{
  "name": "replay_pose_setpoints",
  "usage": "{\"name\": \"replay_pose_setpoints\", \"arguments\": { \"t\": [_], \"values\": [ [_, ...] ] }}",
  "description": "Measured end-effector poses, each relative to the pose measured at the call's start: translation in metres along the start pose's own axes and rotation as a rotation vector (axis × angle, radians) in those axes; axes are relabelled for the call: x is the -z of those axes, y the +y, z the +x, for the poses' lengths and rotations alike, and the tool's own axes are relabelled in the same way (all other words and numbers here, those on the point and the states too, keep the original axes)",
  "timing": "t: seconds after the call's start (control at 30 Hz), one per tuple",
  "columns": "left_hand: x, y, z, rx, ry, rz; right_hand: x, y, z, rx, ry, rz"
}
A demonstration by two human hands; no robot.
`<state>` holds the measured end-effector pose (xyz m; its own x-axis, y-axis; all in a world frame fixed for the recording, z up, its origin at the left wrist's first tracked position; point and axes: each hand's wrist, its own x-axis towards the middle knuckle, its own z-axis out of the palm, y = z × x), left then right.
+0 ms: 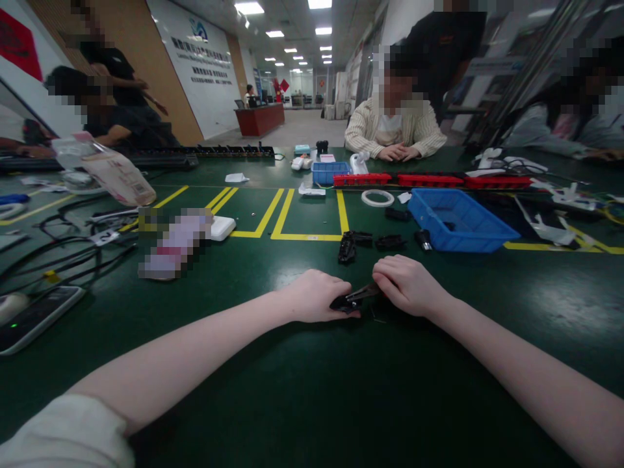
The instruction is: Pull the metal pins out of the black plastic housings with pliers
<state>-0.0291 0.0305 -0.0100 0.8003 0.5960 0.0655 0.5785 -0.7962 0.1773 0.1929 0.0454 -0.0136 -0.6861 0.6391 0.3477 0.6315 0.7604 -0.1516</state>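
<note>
Near the middle of the green table, my left hand (319, 296) is closed around a small black plastic part (348, 303). My right hand (408, 286) grips a slim tool with a grey metal tip (363, 292), its kind unclear because the fingers cover the handle end. That tip reaches left and meets the black part, or overlaps it. Just below the hands lie thin dark slivers (377, 315) on the table. Beyond my fingers are several more black plastic pieces (347, 247).
A blue bin (461, 221) stands right of the black pieces. Red strip-shaped parts (429, 181) run behind it. Left are a phone (178, 244), a white case (221, 228), black cables (63, 240) and a bottle (119, 175). Across the table sits a person in a striped shirt (424, 127).
</note>
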Motion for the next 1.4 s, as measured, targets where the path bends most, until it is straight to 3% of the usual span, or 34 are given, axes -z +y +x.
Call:
{"name": "replay_pose_setpoints", "arguments": {
  "t": [0.33,0.8,1.4],
  "values": [
    [-0.002,-0.001,-0.001,-0.029,0.024,-0.02,-0.003,-0.013,-0.005,-0.062,0.037,-0.016],
    [-0.001,-0.005,-0.001,-0.051,0.008,-0.05,-0.001,-0.002,-0.004,-0.056,0.026,-0.039],
    [-0.002,-0.004,-0.001,-0.069,0.007,-0.011,-0.002,-0.01,-0.005,-0.033,0.043,-0.043]
  ]
}}
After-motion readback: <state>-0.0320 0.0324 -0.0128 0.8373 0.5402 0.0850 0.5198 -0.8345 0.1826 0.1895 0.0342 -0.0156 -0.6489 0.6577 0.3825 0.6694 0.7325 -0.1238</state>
